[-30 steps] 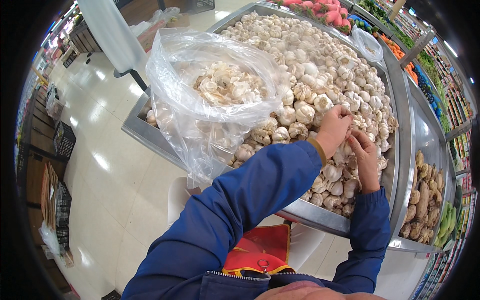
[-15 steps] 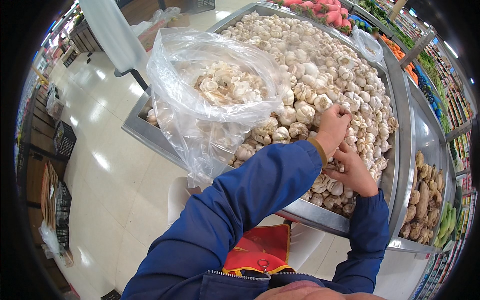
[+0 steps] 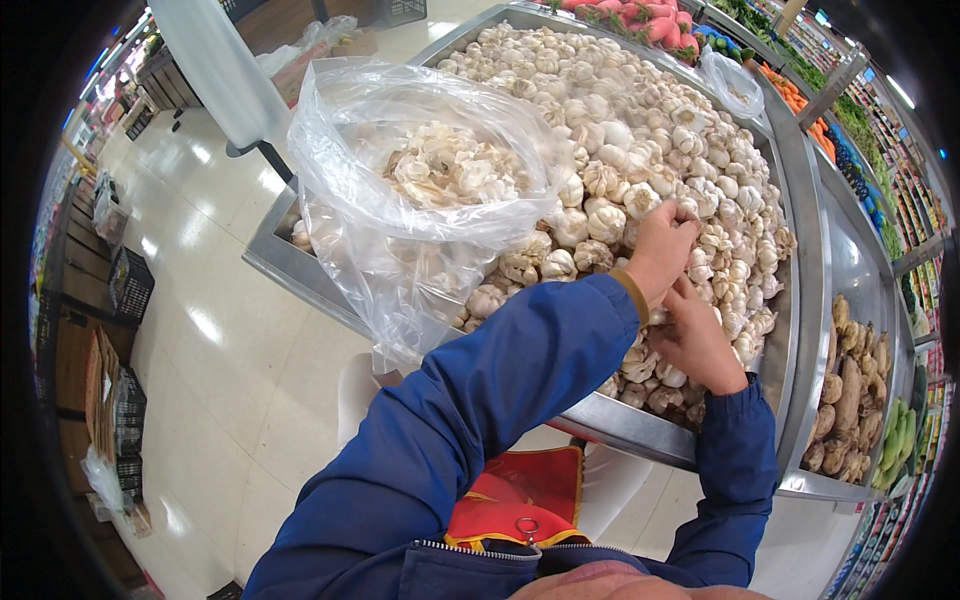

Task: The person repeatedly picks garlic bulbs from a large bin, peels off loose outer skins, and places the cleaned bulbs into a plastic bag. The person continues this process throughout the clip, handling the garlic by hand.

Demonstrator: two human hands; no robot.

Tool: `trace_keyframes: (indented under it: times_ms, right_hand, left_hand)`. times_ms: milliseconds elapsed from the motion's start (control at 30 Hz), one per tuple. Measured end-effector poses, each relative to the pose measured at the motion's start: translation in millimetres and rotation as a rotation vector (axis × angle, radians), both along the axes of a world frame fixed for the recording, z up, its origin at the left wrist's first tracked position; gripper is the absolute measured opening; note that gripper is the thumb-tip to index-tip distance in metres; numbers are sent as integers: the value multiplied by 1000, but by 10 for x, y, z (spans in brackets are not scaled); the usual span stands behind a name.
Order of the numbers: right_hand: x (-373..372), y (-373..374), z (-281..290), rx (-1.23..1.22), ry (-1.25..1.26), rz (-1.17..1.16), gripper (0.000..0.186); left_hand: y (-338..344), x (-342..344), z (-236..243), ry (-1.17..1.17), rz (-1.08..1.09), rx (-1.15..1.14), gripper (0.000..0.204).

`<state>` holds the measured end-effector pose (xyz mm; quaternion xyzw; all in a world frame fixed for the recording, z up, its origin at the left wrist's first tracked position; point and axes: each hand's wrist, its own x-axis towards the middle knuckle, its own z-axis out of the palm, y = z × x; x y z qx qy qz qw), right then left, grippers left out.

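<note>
A broad heap of garlic bulbs (image 3: 600, 130) fills a metal-edged display bin (image 3: 640, 428). Over the right part of the heap, my left hand (image 3: 662, 252) has its fingers curled in at the bulbs; whatever they grip is hidden. Just nearer to me and to its right, my right hand (image 3: 702, 338) lies low over the bulbs, thumb and fingers apart, some fingertips partly covered by the left hand. A clear plastic bag (image 3: 335, 200) stands open on the left of the heap, with loose papery garlic skins (image 3: 455, 165) inside.
A neighbouring metal bin to the right holds brown roots (image 3: 848, 390) and green long vegetables (image 3: 898, 440). Pink radishes (image 3: 655, 25) lie beyond the garlic. A pale post (image 3: 215, 75) rises at the left corner. Black crates (image 3: 130, 280) stand along the left side.
Both hands stay at the same spot in the garlic with only slight finger movement. My right fingers have shifted a little up toward the left hand. The view has shifted slightly.
</note>
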<state>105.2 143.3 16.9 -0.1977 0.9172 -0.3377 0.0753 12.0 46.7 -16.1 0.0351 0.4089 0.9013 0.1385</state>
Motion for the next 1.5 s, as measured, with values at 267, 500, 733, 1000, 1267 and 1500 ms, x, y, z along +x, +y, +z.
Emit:
trace_keyframes:
  times_ms: [267, 500, 733, 1000, 1267, 1500]
  right_hand:
    - [-164, 201, -41, -593, 286, -506, 31]
    - [-179, 222, -56, -732, 114, -506, 43]
    - [-166, 218, 0, -795, 58, -418, 46]
    - [-231, 262, -97, -572, 229, -432, 62]
    - [-260, 362, -140, -454, 282, -458, 56]
    - [-216, 351, -126, -715, 110, -521, 44]
  left_hand:
    - [-33, -12, 38, 53, -10, -158, 16]
    - [19, 149, 36, 239, -251, -264, 52]
    - [6, 93, 38, 65, -279, -195, 40]
    - [-18, 102, 53, 131, -294, -240, 31]
    - [70, 69, -48, 102, -172, -241, 15]
    - [135, 21, -109, 289, -63, -439, 19]
